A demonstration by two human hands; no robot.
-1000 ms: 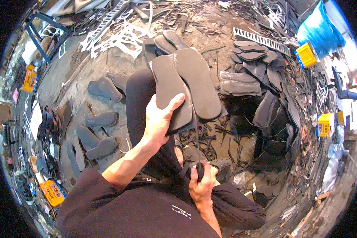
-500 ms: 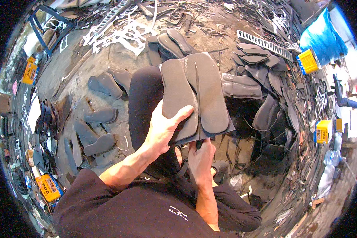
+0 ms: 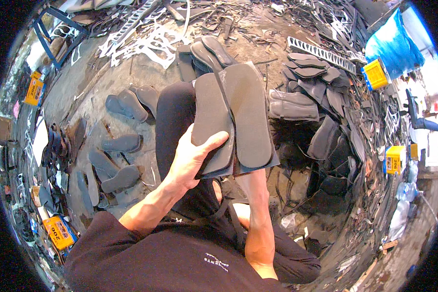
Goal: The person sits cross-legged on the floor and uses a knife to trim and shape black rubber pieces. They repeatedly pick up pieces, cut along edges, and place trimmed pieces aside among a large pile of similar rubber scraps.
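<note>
Two dark grey shoe soles, a left one (image 3: 212,109) and a right one (image 3: 250,117), lie side by side on thin dark backing sheet (image 3: 274,160) above my knee. My left hand (image 3: 192,153) grips the left sole's lower end, thumb on top and fingers underneath. From between the soles a long, narrow dark knife blade (image 3: 217,73) slants up past their upper edge. My right hand (image 3: 253,181) reaches under the right sole's lower end. The sheet hides its fingers and the knife's handle.
Loose soles (image 3: 126,104) lie on the floor to the left. More soles and dark offcuts (image 3: 326,138) are heaped at the right, near a white slotted strip (image 3: 321,54). White cut-out scraps (image 3: 153,44) lie ahead. Yellow boxes (image 3: 59,232) stand around the edges.
My right hand has pushed forward beneath the soles, and the blade now sticks out beyond their upper edge. The soles have shifted slightly left, and the gap between them has changed angle.
</note>
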